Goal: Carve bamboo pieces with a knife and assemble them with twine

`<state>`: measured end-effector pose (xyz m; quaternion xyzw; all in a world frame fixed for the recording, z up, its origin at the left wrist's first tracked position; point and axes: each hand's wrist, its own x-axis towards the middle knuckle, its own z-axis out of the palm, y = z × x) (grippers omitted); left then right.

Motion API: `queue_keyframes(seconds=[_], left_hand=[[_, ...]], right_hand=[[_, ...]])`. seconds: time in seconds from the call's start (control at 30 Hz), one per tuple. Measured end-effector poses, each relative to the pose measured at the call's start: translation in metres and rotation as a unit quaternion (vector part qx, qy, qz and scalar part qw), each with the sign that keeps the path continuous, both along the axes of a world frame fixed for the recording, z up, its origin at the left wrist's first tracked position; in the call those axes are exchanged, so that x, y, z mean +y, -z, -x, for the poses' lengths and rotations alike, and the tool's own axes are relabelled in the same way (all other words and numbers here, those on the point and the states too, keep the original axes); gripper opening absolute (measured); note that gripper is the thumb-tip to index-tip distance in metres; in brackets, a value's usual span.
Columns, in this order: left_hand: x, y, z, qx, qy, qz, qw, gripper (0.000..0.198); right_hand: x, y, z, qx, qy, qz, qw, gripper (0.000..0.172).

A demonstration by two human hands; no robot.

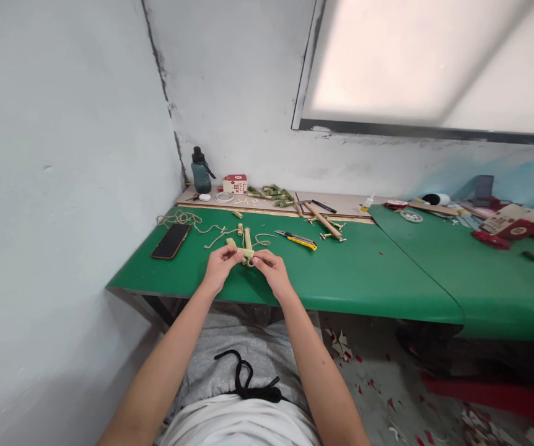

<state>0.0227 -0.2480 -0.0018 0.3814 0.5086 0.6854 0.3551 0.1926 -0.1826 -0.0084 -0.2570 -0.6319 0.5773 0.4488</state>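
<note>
Between both hands, just above the green table, is a short pale-green bamboo piece (pixel 245 253). My left hand (pixel 222 266) pinches its left end. My right hand (pixel 271 267) pinches the right end, thumb and fingers closed together. Directly behind the hands, other bamboo pieces (pixel 247 238) and a beige cord (pixel 263 239) lie close together; whether they are joined to the held piece I cannot tell. A short bamboo piece (pixel 237 214) lies farther back. To the right rests a yellow utility knife (pixel 302 241).
A phone (pixel 171 241) and tangled cord (pixel 181 218) lie left. At the back stand a water bottle (pixel 201 170) and a red-white box (pixel 235 184), beside several green bamboo pieces (pixel 276 195). A hammer (pixel 323 220) lies right, over small jointed sticks (pixel 332 235).
</note>
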Motion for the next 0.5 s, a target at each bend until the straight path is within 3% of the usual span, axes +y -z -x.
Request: queue_keyframes(seconds=[0.27,0.5], left_hand=[[-0.0009,0.0031,0.0015,0.031,0.021,0.007,0.999,0.05],[0.0008,0.0065,0.0032,0.056,-0.007,-0.033,0.998,0.041]], right_hand=[[0.003,0.0015,-0.0018,0.024,0.023,0.037,0.999,0.028],[0.0002,0.0008,-0.0013,0.024,0.017,0.05,0.998,0.027]])
